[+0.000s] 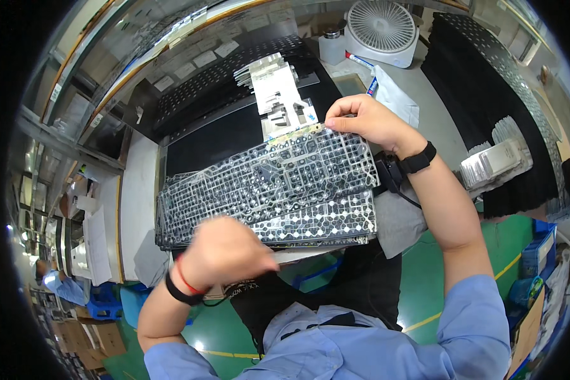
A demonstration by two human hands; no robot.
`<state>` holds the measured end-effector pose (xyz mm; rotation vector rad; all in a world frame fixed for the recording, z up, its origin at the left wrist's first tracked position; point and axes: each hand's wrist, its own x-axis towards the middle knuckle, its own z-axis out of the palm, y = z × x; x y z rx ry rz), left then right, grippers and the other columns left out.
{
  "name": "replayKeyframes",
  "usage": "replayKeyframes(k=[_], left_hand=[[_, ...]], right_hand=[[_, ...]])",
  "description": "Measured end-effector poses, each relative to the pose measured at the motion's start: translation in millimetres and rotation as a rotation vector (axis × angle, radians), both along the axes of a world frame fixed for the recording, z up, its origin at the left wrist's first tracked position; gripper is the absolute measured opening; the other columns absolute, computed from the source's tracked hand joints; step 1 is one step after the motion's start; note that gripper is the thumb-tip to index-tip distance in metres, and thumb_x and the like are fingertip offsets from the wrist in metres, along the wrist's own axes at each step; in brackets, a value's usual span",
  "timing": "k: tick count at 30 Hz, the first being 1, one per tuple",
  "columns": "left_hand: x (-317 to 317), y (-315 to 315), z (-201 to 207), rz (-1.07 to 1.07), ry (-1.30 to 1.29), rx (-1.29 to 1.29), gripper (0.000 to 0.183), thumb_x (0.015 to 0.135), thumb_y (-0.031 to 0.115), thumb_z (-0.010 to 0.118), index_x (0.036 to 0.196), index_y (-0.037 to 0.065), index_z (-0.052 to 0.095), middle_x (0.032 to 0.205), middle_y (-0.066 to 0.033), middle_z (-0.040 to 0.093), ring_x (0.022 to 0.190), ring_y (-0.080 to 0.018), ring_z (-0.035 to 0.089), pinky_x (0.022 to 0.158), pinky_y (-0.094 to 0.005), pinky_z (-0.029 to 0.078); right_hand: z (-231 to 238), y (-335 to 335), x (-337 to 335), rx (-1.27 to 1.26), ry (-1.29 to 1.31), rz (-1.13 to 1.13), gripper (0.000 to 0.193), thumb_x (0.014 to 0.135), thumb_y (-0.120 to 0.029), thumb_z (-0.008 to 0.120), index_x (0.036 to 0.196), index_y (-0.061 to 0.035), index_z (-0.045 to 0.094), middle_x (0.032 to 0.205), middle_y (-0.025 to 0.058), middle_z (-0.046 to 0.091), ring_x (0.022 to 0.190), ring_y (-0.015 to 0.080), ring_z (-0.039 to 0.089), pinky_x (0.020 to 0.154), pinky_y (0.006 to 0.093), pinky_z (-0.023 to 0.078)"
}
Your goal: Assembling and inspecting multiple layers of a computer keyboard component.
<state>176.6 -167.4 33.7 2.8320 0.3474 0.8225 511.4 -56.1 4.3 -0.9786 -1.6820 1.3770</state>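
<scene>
My right hand [366, 120] pinches the upper edge of a clear keyboard membrane sheet [278, 171], printed with dense circuit lines and round dark pads, near its right corner. The sheet lies tilted over a stack of similar membrane sheets [335, 218], whose lower edges stick out toward me. My left hand [228, 250] is over the near edge of the stack, smeared by motion, so its fingers cannot be made out. Just beyond the top sheet lies a pile of white and silvery strips [277, 92].
A white fan [383, 28], a small bottle [332, 45], a red-tipped marker [359, 60] and a white pouch [396, 98] stand or lie at the back right. Farther right, stacked white pieces [497, 161] rest on black cloth [468, 82]. A perforated black panel [202, 95] stands at the back.
</scene>
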Motion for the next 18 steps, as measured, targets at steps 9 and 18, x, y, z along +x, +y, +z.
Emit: replayKeyframes(k=[9,18], left_hand=[[-155.3,125.5,3.5,0.941,-0.416,-0.950,0.044,0.102,0.031,0.050,0.139,0.007,0.049,0.121,-0.0050,0.062,0.103,-0.0117,0.056,0.086,-0.0277,0.045],[-191.8,170.5,-16.7,0.692,-0.483,-1.269,0.046,0.104,0.032,0.047,0.139,0.003,0.049,0.099,-0.0008,0.065,0.076,-0.0068,0.057,0.069,-0.0209,0.047]], right_hand=[[0.1,9.9,3.5,0.089,0.074,-0.243,0.011,0.093,-0.013,0.066,0.094,-0.0027,0.067,0.086,-0.0030,0.064,0.078,0.0043,0.056,0.072,0.0213,0.046],[-7.2,17.6,7.6,0.062,0.022,-0.346,0.011,0.091,-0.012,0.069,0.093,-0.0010,0.069,0.086,-0.0013,0.067,0.079,0.0057,0.058,0.073,0.0218,0.046]])
